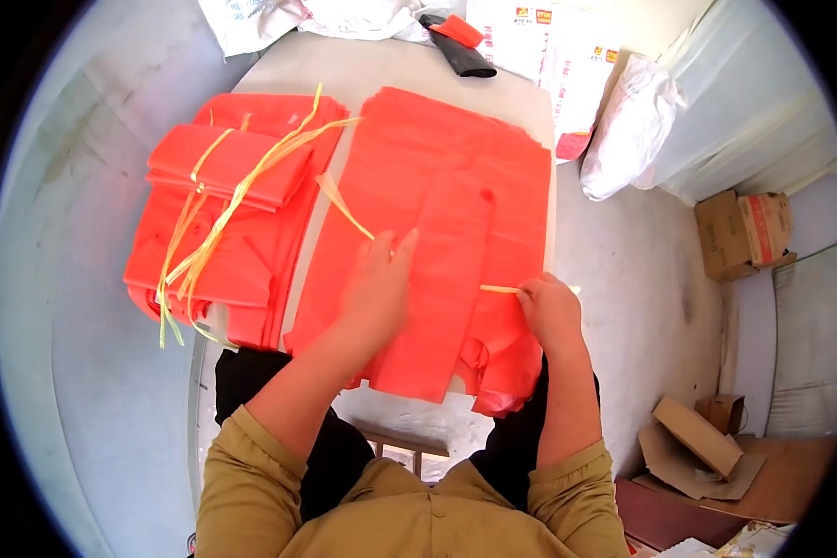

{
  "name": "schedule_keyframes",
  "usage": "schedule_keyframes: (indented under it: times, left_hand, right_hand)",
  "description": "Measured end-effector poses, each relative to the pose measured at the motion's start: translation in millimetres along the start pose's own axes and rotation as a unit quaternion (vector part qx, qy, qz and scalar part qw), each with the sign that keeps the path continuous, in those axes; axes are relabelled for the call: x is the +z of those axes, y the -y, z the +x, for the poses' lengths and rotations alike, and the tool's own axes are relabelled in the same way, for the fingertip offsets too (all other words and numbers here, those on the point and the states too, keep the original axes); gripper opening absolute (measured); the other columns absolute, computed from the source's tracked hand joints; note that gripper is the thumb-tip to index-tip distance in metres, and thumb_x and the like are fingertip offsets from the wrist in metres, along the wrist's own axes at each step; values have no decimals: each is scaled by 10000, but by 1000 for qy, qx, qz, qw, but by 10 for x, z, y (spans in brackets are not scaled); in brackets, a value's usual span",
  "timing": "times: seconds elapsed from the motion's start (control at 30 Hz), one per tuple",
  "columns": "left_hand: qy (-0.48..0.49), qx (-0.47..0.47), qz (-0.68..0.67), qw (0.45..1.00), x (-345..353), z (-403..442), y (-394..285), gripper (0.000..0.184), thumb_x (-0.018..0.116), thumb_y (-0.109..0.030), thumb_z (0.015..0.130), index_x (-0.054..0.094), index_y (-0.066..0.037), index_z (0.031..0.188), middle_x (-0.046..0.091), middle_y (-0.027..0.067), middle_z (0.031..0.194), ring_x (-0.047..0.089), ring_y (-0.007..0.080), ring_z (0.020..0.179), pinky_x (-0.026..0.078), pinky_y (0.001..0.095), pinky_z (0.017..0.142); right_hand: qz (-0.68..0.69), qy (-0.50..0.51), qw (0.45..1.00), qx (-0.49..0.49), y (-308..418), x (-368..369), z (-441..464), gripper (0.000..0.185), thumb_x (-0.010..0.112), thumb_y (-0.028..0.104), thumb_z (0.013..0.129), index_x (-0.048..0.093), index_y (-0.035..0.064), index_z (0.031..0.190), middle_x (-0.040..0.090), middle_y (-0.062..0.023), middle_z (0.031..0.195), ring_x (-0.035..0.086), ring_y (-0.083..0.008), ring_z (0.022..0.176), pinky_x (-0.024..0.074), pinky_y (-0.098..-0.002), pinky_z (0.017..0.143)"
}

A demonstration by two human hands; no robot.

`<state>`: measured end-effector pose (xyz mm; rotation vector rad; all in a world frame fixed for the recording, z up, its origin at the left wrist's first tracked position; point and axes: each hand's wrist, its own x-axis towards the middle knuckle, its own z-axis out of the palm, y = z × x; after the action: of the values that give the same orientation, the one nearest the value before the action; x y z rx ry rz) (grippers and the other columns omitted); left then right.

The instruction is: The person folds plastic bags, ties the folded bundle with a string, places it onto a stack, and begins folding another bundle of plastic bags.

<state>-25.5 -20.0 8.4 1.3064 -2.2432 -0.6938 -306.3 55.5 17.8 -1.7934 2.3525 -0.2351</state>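
Observation:
A flat stack of red plastic bags point(409, 186) lies on the table before me, its near end reaching my lap. My left hand point(378, 284), slightly blurred, is over the middle of the stack, fingers closed on a yellow plastic strip point(346, 206) whose loose end points up and left. At the stack's right edge my right hand point(551, 312) pinches a yellow strip point(500, 289), with a short bit showing past the hand. Whether both strips are one piece running beneath the bags is hidden.
Left of the stack sits a pile of folded red bags point(219, 246) with several yellow strips point(242, 191) across it. A black and red item point(463, 51) lies at the table's far edge. White printed sacks point(632, 126) stand behind; cardboard boxes point(739, 232) are on the right.

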Motion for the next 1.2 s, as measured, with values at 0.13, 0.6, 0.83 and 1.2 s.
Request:
schedule_keyframes:
  times: [0.13, 0.6, 0.83, 1.2]
  left_hand:
    - [-54, 90, 110, 988, 128, 116, 275, 613, 665, 46, 795, 594, -28, 1399, 629, 159, 1262, 574, 356, 1156, 509, 417, 1009]
    - [-6, 70, 255, 964, -62, 232, 429, 155, 724, -30, 765, 610, -95, 849, 650, 79, 848, 649, 302, 881, 521, 421, 766]
    - [23, 18, 246, 969, -177, 166, 461, 54, 682, -44, 878, 631, -51, 890, 679, 130, 845, 676, 328, 822, 539, 442, 731]
    - [186, -214, -320, 904, -366, 137, 442, 170, 657, -40, 998, 760, 7, 1124, 721, 13, 977, 670, 114, 931, 542, 275, 836]
  right_hand:
    - [29, -54, 994, -86, 72, 141, -47, 111, 720, 155, 928, 772, 61, 958, 730, -98, 969, 680, -317, 940, 556, -436, 785]
    - [59, 128, 990, 5, -26, -353, -35, 142, 705, 150, 903, 739, 14, 878, 704, -112, 893, 661, -268, 825, 532, -386, 740]
    - [484, 138, 864, 27, 14, -349, 13, 216, 637, 148, 959, 648, 1, 802, 730, -68, 1098, 580, -133, 882, 466, -303, 824]
    - [680, 131, 718, 77, 476, -222, -40, 277, 513, 170, 1089, 734, 12, 1142, 746, -104, 1227, 663, -150, 1045, 508, -304, 936]
